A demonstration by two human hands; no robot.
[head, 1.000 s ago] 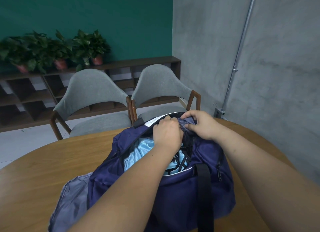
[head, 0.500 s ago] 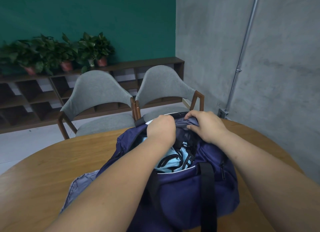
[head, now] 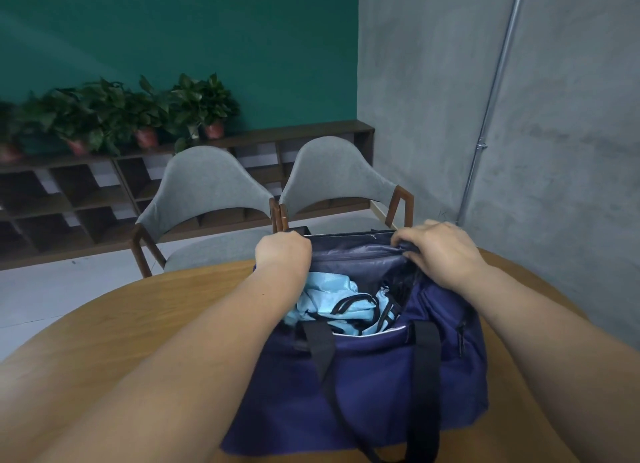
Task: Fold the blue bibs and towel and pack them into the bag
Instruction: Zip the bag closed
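The bag (head: pixel 363 376) on the bench (head: pixel 138 317), with the limp, light bibs (head: pixel 332 296) lying inside, looks soft and floppy, best taken at its far rim, where left grip (head: pixel 282 251) and right grip (head: pixel 440 251) both clamp it.

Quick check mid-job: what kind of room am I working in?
Probably a meeting room or office lounge: a round wooden table, two grey upholstered chairs, and a low dark wooden shelf unit carrying potted green plants.
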